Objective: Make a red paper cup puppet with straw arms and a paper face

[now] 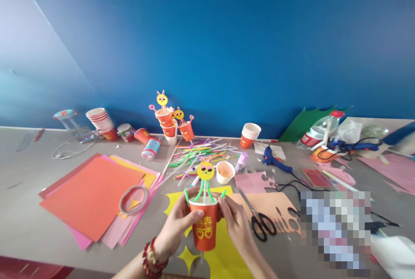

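My left hand [180, 218] is wrapped round a red paper cup [205, 231] with gold lettering and hearts, thumb across its front. A yellow paper face [205, 171] with pink ears stands above the cup on a pale straw. Green straws [209, 190] bend out over the rim on both sides. At the right rim my right hand [235, 216] closes its fingertips round the end of a green straw; part of those fingers is hidden by the cup. A thin pale stick shows below the cup's base.
Scissors [262, 226] lie on orange paper at the right. A tape roll [133, 199] rests on coloured sheets [94, 192] at the left. Behind are loose straws [197, 156], finished cup figures [164, 117], stacked cups [249, 134] and a corded blue glue gun [274, 160].
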`<state>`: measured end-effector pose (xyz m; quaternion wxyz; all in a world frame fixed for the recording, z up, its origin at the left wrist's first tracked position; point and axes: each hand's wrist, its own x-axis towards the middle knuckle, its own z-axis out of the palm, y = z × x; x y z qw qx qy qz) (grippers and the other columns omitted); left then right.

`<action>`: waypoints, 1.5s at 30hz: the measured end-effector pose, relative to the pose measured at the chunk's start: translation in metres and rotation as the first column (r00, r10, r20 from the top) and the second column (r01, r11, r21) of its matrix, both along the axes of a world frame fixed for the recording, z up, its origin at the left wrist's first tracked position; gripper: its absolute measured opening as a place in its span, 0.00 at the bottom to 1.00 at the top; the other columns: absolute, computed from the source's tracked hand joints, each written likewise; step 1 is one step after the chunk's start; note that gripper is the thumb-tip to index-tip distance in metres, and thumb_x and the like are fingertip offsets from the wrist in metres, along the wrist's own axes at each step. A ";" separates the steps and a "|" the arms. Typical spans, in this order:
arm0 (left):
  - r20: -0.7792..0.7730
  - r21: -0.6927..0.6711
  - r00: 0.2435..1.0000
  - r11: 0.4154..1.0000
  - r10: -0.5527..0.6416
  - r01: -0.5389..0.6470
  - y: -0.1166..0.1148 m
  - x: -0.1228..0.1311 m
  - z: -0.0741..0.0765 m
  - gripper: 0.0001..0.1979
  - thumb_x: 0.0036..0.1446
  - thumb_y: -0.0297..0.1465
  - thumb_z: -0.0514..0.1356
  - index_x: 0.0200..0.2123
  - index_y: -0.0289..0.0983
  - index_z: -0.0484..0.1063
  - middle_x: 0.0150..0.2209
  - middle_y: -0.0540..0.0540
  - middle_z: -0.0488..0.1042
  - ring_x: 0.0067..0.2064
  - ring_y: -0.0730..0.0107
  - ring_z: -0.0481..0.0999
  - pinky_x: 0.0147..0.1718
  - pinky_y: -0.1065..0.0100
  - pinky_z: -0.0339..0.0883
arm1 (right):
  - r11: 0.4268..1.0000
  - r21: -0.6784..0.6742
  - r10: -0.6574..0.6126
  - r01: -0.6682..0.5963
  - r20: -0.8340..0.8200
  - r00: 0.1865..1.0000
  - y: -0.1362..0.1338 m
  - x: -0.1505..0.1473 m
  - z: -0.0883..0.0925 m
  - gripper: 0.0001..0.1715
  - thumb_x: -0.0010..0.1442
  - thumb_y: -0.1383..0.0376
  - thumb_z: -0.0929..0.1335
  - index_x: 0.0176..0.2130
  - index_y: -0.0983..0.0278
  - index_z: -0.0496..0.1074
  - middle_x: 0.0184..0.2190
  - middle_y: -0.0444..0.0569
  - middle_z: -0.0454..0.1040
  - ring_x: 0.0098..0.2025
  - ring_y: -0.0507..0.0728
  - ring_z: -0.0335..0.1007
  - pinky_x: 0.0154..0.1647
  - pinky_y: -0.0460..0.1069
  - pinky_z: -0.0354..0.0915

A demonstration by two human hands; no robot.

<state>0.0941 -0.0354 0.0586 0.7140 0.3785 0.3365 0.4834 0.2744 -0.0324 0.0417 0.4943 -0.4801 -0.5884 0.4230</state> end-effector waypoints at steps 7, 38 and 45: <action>-0.123 0.034 0.987 0.994 0.105 -0.102 0.021 -0.035 0.008 0.32 0.55 0.39 0.68 0.62 0.44 0.64 0.58 0.40 0.72 0.57 0.50 0.73 0.52 0.59 0.70 | 0.999 -0.020 0.040 -0.040 0.006 0.999 -0.005 0.015 -0.009 0.23 0.69 0.50 0.63 0.53 0.63 0.70 0.35 0.52 0.80 0.31 0.56 0.78 0.31 0.47 0.75; -0.886 0.392 0.322 0.911 0.334 0.131 0.086 -0.147 -0.019 0.38 0.64 0.46 0.53 0.71 0.40 0.42 0.46 0.42 0.76 0.43 0.58 0.78 0.46 0.57 0.71 | 0.949 0.316 -0.175 0.011 0.496 0.851 -0.017 0.034 -0.037 0.12 0.69 0.63 0.63 0.46 0.61 0.74 0.31 0.50 0.81 0.29 0.58 0.78 0.31 0.49 0.71; -0.915 0.404 0.066 0.905 0.399 0.132 0.076 -0.147 -0.009 0.42 0.62 0.50 0.53 0.71 0.41 0.38 0.56 0.34 0.71 0.53 0.46 0.76 0.48 0.50 0.70 | 0.949 0.316 -0.188 0.023 0.504 0.843 -0.017 0.034 -0.036 0.13 0.70 0.61 0.62 0.44 0.61 0.75 0.31 0.51 0.81 0.30 0.58 0.79 0.32 0.49 0.71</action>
